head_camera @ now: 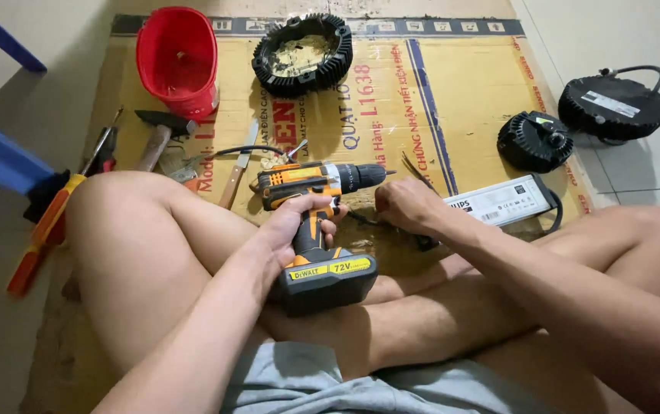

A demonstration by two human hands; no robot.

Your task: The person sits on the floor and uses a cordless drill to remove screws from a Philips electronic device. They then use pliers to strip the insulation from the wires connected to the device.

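Note:
I sit cross-legged on a sheet of cardboard (460, 100). My left hand (293, 224) grips the handle of an orange and black cordless drill (320, 184), whose chuck points right and whose battery pack rests by my leg. My right hand (405, 205) is closed just in front of the drill tip, pinching a small dark part with thin wires low over the cardboard; what it is stays unclear. A white rectangular power driver box (502, 201) lies right beside that hand.
A red bucket (178, 57) and a black round finned housing (302, 54) stand at the back. Hammer (155, 138), knife (239, 165) and pliers (54, 215) lie left. Two black round lamp bodies (535, 140) (613, 106) sit right.

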